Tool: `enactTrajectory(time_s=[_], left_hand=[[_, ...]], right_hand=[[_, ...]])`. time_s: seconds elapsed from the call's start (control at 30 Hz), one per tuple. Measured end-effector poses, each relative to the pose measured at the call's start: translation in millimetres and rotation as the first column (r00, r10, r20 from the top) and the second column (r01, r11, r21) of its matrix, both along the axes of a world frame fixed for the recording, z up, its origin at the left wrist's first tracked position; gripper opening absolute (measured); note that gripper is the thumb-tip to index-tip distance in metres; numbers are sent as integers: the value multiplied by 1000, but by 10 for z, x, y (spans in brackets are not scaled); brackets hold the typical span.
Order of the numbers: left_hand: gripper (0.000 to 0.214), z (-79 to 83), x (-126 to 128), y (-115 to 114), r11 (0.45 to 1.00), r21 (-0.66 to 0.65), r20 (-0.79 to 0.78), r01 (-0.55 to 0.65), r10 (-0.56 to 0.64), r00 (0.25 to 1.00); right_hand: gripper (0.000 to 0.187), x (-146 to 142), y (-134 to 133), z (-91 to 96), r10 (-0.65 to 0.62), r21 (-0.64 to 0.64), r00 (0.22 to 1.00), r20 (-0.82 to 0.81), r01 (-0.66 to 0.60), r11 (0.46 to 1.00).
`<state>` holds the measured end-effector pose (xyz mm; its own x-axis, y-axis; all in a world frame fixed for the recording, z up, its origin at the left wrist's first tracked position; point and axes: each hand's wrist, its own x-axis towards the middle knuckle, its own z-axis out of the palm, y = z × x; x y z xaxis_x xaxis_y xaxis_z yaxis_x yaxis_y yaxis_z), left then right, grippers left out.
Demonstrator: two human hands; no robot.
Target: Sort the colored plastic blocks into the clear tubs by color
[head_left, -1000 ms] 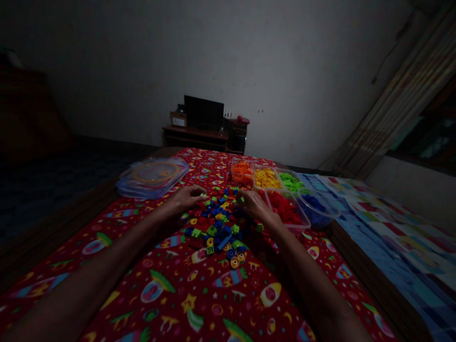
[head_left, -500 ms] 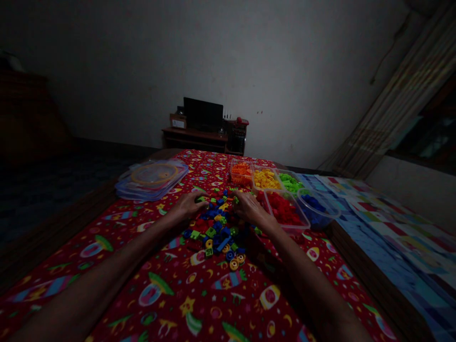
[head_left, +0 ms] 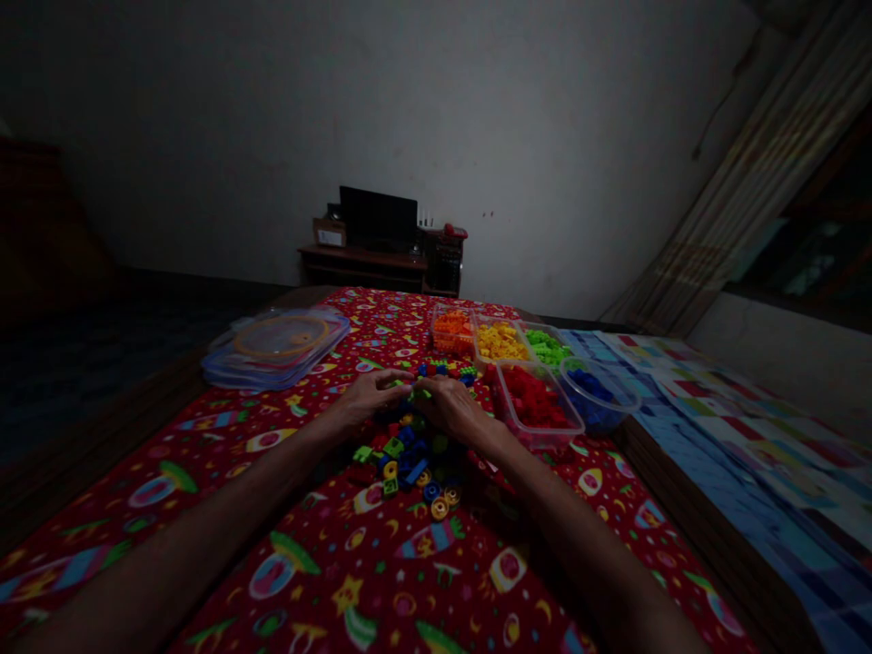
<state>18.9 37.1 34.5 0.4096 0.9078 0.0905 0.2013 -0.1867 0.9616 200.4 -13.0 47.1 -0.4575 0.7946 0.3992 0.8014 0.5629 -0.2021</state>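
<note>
A heap of small plastic bricks (head_left: 407, 451), blue, green, yellow and red, lies on a red patterned cloth (head_left: 381, 563). My left hand (head_left: 369, 396) and my right hand (head_left: 450, 405) rest on the far side of the heap, fingertips almost meeting, fingers curled over the bricks. Whether either hand pinches a brick is hidden in the dim light. Clear tubs stand to the right: one of red bricks (head_left: 536, 404), one of blue (head_left: 595, 392), with orange (head_left: 452, 329), yellow (head_left: 500, 341) and green (head_left: 547, 346) behind.
A stack of clear lids (head_left: 274, 341) lies at the far left of the cloth. A checked mat (head_left: 742, 454) adjoins on the right. A low shelf with a dark screen (head_left: 379, 241) stands against the far wall. The room is dim.
Both hands have drawn inward over the far side of the heap, from apart to almost touching. The view has shifted slightly.
</note>
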Motion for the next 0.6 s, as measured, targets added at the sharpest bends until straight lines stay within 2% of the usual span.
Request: enactTrajectory(time_s=[0.2, 0.27, 0.33, 0.43, 0.5, 0.6], left_hand=[[56, 54, 15, -32, 999, 34, -54, -35, 37, 998], [53, 94, -1, -35, 991, 103, -104, -82, 92, 990], [51, 108, -36, -7, 974, 189, -155, -124, 154, 976], [50, 48, -116, 94, 941, 286, -195, -180, 241, 951], [50, -34, -173, 169, 921, 323, -201, -218, 292, 935], [50, -163, -237, 232, 904, 346, -213, -252, 337, 917]], right_hand=[[18, 36, -44, 91, -65, -2, 997, 34, 65, 998], [17, 137, -34, 162, -110, 28, 994, 10, 110, 994], [19, 333, -3, 277, -209, 54, 978, -21, 210, 976], [22, 788, 90, 501, -429, 87, 902, -50, 432, 898], [24, 1139, 184, 644, -588, 119, 809, -9, 585, 802], [29, 1611, 357, 800, -734, 109, 669, 117, 726, 679]])
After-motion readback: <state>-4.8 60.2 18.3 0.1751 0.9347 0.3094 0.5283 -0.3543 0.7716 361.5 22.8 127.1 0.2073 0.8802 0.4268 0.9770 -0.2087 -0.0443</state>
